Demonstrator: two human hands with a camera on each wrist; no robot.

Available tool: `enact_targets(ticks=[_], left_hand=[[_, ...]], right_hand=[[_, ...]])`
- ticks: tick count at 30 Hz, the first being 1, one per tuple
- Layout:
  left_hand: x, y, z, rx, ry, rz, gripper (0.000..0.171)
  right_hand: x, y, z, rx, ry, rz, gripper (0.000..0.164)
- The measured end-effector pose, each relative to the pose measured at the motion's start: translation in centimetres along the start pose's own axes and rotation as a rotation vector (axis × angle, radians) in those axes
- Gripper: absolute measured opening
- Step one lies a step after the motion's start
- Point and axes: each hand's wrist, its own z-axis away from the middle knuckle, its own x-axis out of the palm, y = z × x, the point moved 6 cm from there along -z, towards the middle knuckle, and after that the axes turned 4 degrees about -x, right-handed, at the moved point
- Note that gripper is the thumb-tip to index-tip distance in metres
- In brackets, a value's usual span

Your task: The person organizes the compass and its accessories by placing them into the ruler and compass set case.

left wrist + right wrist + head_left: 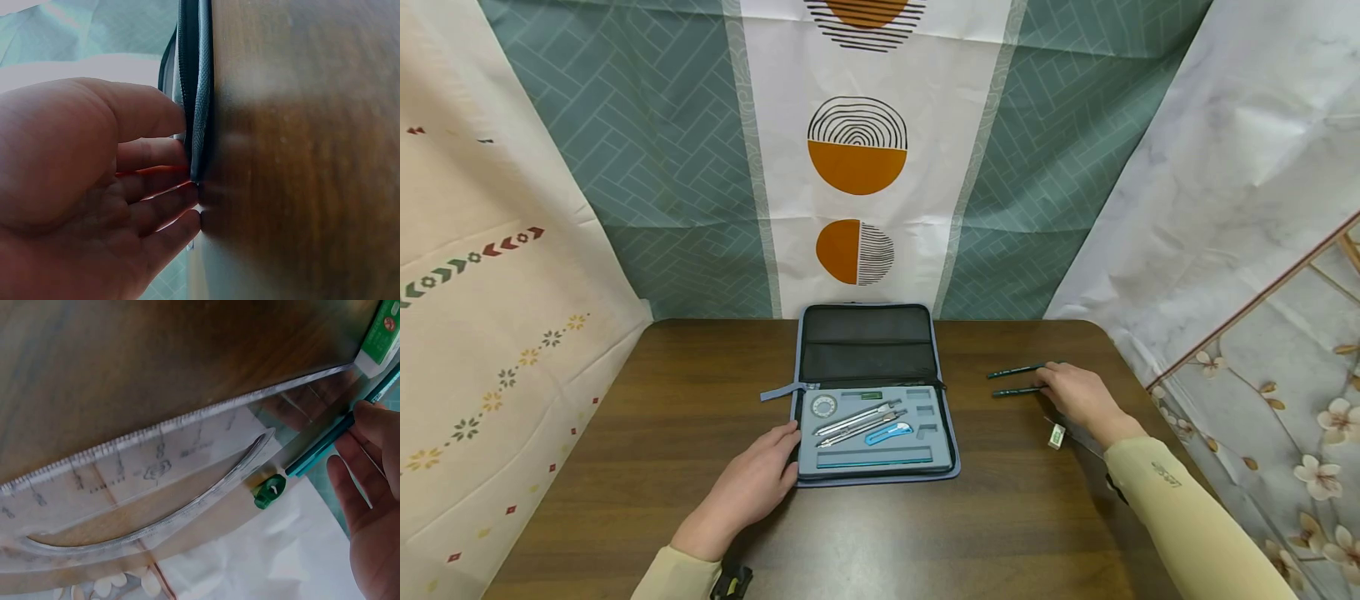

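Clearly, the head view sets the case (865, 358) midway between the hands: the left hand (758, 475) touches its left edge, and the right hand (1078, 400) is well apart to its right. The far pencil (1011, 372) and near pencil (1015, 392) reach from the right hand toward the case, long axes roughly sideways, free ends facing it; the right hand is much the nearer to both. Right of the case too is the eraser (1056, 437). From the left wrist, the fingers lie fairly straight against the case's side. From the right wrist, thumb and fingers pinch a pencil, though which one I cannot tell; a clear protractor (122, 462) lies near, the case out of view.
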Motion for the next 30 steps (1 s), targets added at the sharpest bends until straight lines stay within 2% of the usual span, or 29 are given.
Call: enact_targets(ticks=[13, 30], left_hand=[[0.2, -0.2, -0.3, -0.039, -0.042, -0.004, 0.049], [-0.1, -0.1, -0.1, -0.014, -0.026, -0.005, 0.047]], right_hand=[[-0.5, -2.3, -0.7, -0.029, 0.072, -0.056, 0.020], [-1.4, -7.2, -2.6, -0.088, 0.113, -0.102, 0.022]])
